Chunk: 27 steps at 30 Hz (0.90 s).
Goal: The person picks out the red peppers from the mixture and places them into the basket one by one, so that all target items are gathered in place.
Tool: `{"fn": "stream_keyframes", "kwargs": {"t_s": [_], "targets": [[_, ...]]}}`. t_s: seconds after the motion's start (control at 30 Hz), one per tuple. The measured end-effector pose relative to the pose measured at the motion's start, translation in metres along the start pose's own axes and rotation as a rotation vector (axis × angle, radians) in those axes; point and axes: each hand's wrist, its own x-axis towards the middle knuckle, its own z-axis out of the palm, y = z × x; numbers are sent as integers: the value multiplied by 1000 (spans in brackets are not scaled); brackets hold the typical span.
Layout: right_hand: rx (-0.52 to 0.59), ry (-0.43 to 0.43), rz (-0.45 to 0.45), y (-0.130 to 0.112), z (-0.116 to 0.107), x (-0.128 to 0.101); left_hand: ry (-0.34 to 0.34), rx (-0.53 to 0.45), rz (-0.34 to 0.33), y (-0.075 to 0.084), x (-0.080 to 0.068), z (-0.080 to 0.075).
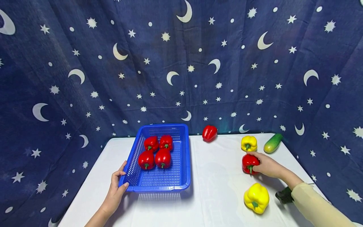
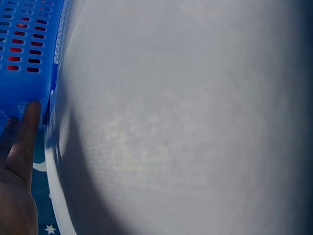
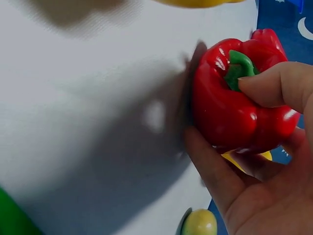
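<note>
My left hand [image 1: 114,189] holds the left side of a blue plastic basket [image 1: 185,164] near its front corner, thumb and fingers at the rim. Inside the basket are several red bell peppers [image 1: 163,158] with green stems. Over on the right, my right hand [image 1: 267,164] grips another red bell pepper [image 1: 249,163]. In the right wrist view its thumb presses beside the green stem [image 3: 239,68], with the fingers around the far side. A yellow bell pepper [image 1: 249,143] lies just behind that pepper, and a second yellow bell pepper [image 1: 256,198] lies in front.
One more red bell pepper [image 1: 210,133] lies at the back edge of the white-covered table [image 1: 218,176]. A green cucumber-like vegetable [image 1: 273,143] with a yellowish end lies at the back right. The right sleeve partly hides a dark green thing [image 1: 284,196]. Starry blue cloth [image 1: 170,63] hangs behind.
</note>
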Motion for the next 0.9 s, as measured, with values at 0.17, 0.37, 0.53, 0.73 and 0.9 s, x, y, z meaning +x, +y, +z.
{"fn": "stream_keyframes", "kwargs": {"t_s": [0.17, 0.37, 0.53, 0.73, 0.9], "targets": [[27, 29, -35, -8, -7, 2, -2, 6, -6, 18, 1, 4], [82, 54, -74, -28, -16, 5, 2, 25, -6, 19, 1, 4], [89, 64, -67, -47, -20, 9, -2, 38, -7, 14, 1, 3], [202, 25, -80, -73, -20, 14, -2, 6, -3, -7, -1, -1], [326, -32, -63, -97, -18, 18, 1, 5, 2, -13, -1, -2]]}}
